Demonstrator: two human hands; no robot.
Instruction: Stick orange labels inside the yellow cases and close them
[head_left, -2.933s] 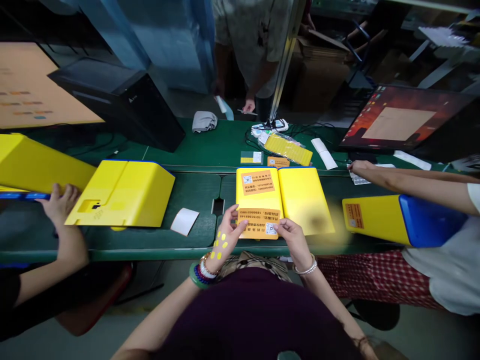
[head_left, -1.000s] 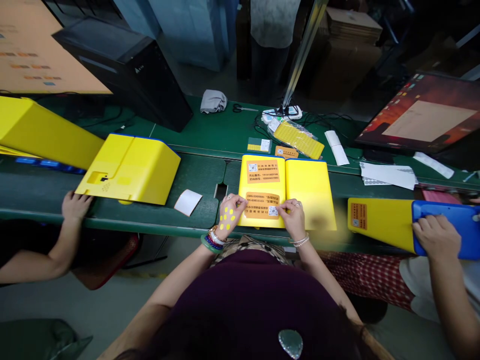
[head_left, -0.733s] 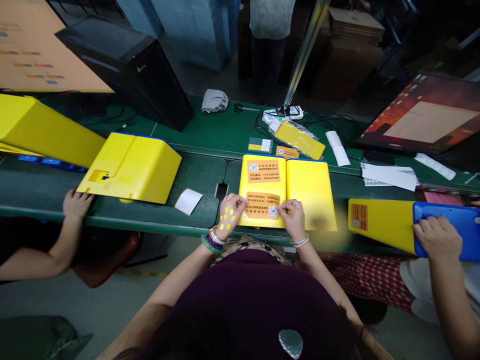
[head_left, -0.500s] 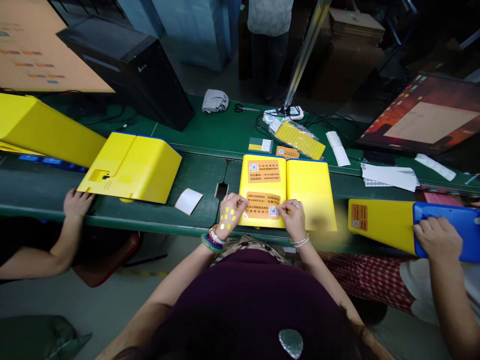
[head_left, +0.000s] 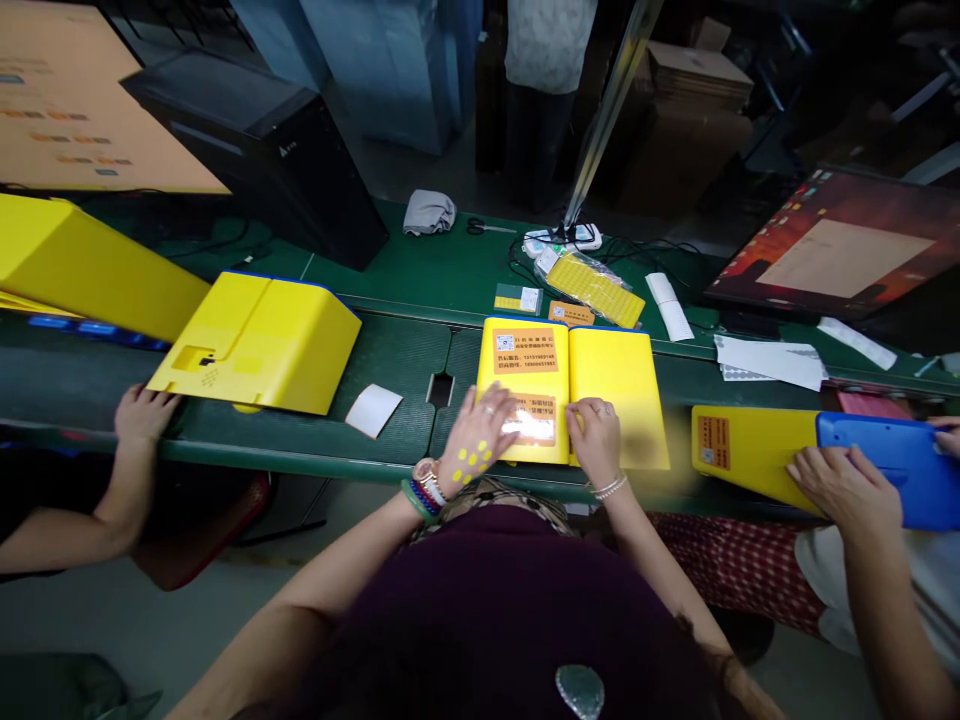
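Note:
A yellow case (head_left: pixel 619 400) with a blue back edge lies in front of me. Its left half carries two orange labels, the upper label (head_left: pixel 525 351) and the lower label (head_left: pixel 537 422), which shines with glare. My left hand (head_left: pixel 477 437), with yellow dots on its back, lies over the left part of the lower label, fingers spread and holding nothing. My right hand (head_left: pixel 596 435) rests at the case's middle seam, right of the lower label, with its fingers curled together; whether anything is between them is hidden.
A white paper square (head_left: pixel 373 410) lies left of the case. Another yellow case (head_left: pixel 259 340) stands farther left near a person's hand (head_left: pixel 146 413). At right, a person's hands touch a yellow-and-blue case (head_left: pixel 757 455). Scissors (head_left: pixel 489 227) and yellow sticker sheets (head_left: pixel 592 288) lie behind.
My left hand has let go of the lower label's edge and opened flat over it. My right hand has moved slightly right, off the label. The person's hand at right has shifted left.

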